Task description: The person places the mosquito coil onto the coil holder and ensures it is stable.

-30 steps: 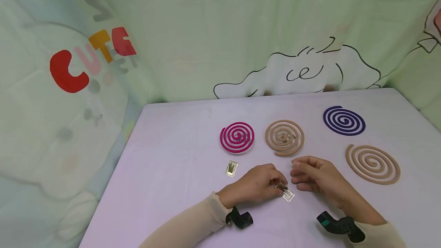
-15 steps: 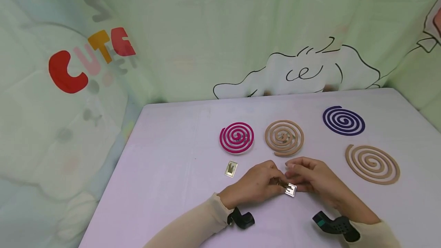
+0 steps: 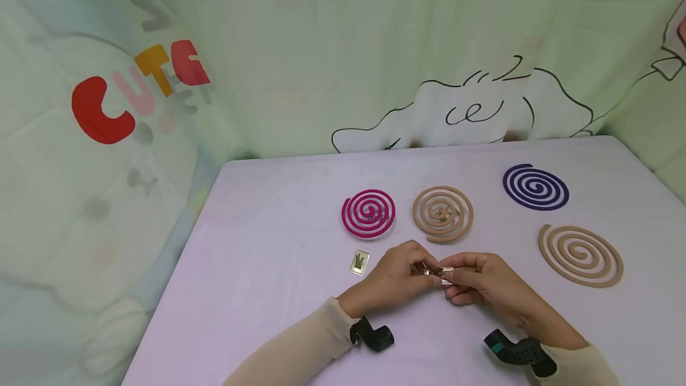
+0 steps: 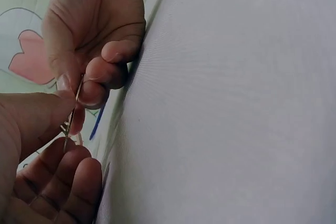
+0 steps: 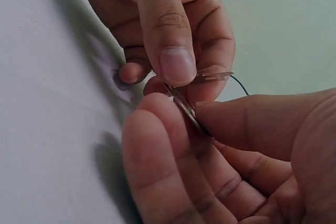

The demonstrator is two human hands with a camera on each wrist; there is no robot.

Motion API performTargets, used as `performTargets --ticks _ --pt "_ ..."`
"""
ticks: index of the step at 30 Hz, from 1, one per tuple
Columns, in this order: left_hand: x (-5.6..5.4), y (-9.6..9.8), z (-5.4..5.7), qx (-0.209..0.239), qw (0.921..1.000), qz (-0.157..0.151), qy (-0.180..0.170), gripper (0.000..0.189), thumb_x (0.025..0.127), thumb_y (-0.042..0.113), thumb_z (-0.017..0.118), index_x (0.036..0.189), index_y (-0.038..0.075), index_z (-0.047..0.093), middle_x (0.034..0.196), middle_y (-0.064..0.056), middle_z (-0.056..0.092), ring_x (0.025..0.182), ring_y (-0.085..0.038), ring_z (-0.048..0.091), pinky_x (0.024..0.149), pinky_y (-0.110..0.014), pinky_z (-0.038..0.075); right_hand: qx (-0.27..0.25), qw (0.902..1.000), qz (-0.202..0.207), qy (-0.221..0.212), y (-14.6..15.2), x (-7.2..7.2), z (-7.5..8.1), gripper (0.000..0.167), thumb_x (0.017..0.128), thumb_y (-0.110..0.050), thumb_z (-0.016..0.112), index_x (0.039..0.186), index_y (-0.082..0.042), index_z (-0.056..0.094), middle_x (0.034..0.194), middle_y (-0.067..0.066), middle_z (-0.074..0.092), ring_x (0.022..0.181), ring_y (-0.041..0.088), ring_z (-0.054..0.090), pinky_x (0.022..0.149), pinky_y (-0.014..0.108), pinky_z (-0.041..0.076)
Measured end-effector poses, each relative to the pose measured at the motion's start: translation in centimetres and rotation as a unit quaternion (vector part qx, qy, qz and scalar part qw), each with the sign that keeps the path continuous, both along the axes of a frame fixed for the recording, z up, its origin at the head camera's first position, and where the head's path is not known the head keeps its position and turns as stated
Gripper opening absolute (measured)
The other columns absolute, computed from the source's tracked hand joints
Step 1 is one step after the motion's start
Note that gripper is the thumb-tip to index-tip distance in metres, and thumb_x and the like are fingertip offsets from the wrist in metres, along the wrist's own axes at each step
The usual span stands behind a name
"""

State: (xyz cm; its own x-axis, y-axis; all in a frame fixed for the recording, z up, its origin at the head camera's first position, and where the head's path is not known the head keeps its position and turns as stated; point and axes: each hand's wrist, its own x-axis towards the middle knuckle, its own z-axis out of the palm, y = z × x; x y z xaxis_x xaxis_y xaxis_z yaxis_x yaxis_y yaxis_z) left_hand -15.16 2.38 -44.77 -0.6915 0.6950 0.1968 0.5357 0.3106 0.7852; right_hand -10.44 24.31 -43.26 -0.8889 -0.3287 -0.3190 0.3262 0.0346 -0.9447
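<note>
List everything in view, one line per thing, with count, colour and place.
Magenta spiral: 1, magenta, mid-table
Tan spirals: 2, tan, one right of the magenta, one further right
Dark spiral: 1, blue-purple, far right
Small bits: count and colour unclear, showing through the magenta and left tan spirals
Plate: 1, gold-toned, below the magenta spiral
Metal pieces: count unclear, shiny, between both hands
Table: 1, pale lilac, below
Backdrop: pale green, printed, behind
Wrist devices: 2, black, one per wrist
Sleeves: 2, cream
Left hand: 1, pinching metal
Right hand: 1, likewise
</note>
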Motion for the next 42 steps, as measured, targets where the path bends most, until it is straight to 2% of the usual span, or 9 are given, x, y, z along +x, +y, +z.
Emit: performTargets --ticks 3,6,9,15,21,26,36,42 --pt "-0.09 -0.07 -0.1 0.028 0.998 -0.007 -0.056 0.013 0.092 0.01 0.079 0.105 0.009 0.076 0.101 0.006 0.063 0.085 0.008 0.056 0.078 -0.013 0.053 0.003 1.0 -0.001 0.001 0.01 -0.02 -0.02 0.036 0.104 -0.008 0.06 0.131 0.015 0.057 0.1 0.004 0.075 0.079 0.013 0.074 0.073 0.031 0.063" --pt "-0.16 -0.23 0.03 0.05 0.9925 -0.02 -0.11 0.013 0.092 0.005 0.077 0.105 0.006 0.076 0.103 0.004 0.064 0.086 0.008 0.059 0.08 -0.015 0.055 0.003 1.0 -0.002 0.002 0.01 -0.04 0.0 0.034 0.104 -0.007 0.059 0.131 0.015 0.058 0.1 0.004 0.075 0.078 0.013 0.073 0.072 0.03 0.063" --pt "-0.35 -0.4 0.09 0.062 0.9882 -0.033 -0.136 0.013 0.093 0.002 0.075 0.106 0.003 0.076 0.104 0.0 0.066 0.089 0.007 0.059 0.082 -0.016 0.054 0.001 1.0 -0.005 0.002 0.02 -0.07 0.04 0.032 0.103 -0.006 0.059 0.129 0.013 0.06 0.099 0.004 0.075 0.076 0.012 0.072 0.071 0.029 0.063" --pt "-0.65 -0.59 0.2 0.072 0.9858 -0.042 -0.146 0.013 0.094 -0.001 0.073 0.106 0.0 0.077 0.108 -0.01 0.069 0.095 0.006 0.056 0.084 -0.015 0.051 -0.008 0.9999 -0.003 0.008 0.14 -0.05 0.14 0.027 0.102 -0.006 0.06 0.124 0.009 0.065 0.096 0.005 0.074 0.074 0.011 0.071 0.068 0.029 0.063" --pt "-0.66 -0.6 0.22 0.082 0.9861 -0.038 -0.14 0.013 0.093 -0.003 0.072 0.106 -0.001 0.077 0.108 -0.012 0.07 0.094 0.006 0.055 0.081 -0.014 0.049 -0.01 0.9999 -0.006 0.005 0.17 -0.12 0.17 0.024 0.102 -0.005 0.06 0.121 0.007 0.067 0.096 0.005 0.074 0.074 0.011 0.072 0.068 0.029 0.063" --pt "-0.6 -0.63 0.19 0.099 0.9826 -0.043 -0.151 0.014 0.093 -0.005 0.071 0.106 -0.004 0.076 0.108 -0.016 0.069 0.095 0.006 0.056 0.082 -0.015 0.05 -0.012 0.9999 -0.007 0.001 0.22 -0.09 0.21 0.023 0.102 -0.005 0.06 0.12 0.005 0.068 0.095 0.005 0.074 0.073 0.011 0.072 0.069 0.029 0.063" --pt "-0.76 -0.64 -0.14 0.126 0.975 -0.053 -0.175 0.013 0.092 -0.005 0.072 0.105 -0.006 0.075 0.107 -0.014 0.068 0.097 0.005 0.059 0.084 -0.016 0.051 -0.029 0.9996 -0.002 0.002 0.43 0.02 0.05 0.017 0.102 -0.005 0.06 0.114 -0.002 0.071 0.092 0.005 0.074 0.073 0.011 0.072 0.069 0.029 0.063" --pt "-0.75 -0.67 -0.27 0.159 0.962 -0.068 -0.211 0.008 0.095 -0.009 0.065 0.101 -0.009 0.071 0.106 -0.026 0.066 0.096 0.003 0.061 0.089 -0.018 0.052 -0.027 0.9996 0.001 0.002 0.45 0.04 -0.02 0.019 0.102 -0.004 0.06 0.117 0.004 0.069 0.092 0.006 0.073 0.074 0.012 0.072 0.069 0.029 0.063"
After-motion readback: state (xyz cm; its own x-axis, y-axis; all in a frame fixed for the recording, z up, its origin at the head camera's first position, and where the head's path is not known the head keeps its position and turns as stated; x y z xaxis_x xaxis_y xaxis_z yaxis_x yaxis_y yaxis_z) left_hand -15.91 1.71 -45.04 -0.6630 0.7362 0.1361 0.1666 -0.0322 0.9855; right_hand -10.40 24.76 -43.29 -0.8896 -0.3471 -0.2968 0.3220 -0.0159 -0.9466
